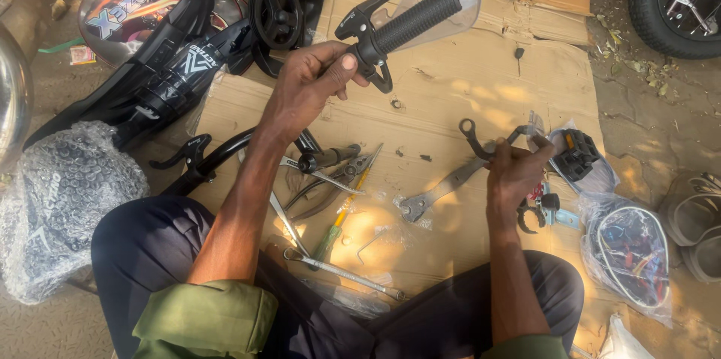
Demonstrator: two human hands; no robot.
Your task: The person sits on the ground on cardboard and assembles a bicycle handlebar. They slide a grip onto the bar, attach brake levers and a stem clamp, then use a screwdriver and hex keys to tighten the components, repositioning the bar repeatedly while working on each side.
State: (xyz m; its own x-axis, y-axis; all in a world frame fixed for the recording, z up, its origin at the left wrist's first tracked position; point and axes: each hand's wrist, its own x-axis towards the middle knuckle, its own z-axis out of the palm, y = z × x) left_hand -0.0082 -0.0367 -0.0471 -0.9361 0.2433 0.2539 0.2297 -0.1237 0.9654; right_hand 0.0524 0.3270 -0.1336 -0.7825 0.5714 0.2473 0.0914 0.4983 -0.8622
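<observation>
left hand (312, 77), upper centre: clenched on handlebar grip with brake lever (402, 21). right hand (514, 171), centre right: grasping small black clamp bracket (475, 138); flat wrench (439, 190) on cardboard (466, 73) below.

Dappled daylight, sharp in the middle

Warm sun falls in patches on the cardboard (481, 73), with soft shade over the lap. Glare whitens the bubble wrap (60, 201) and the plastic bag (631, 254). Corners bend and blur slightly.
</observation>
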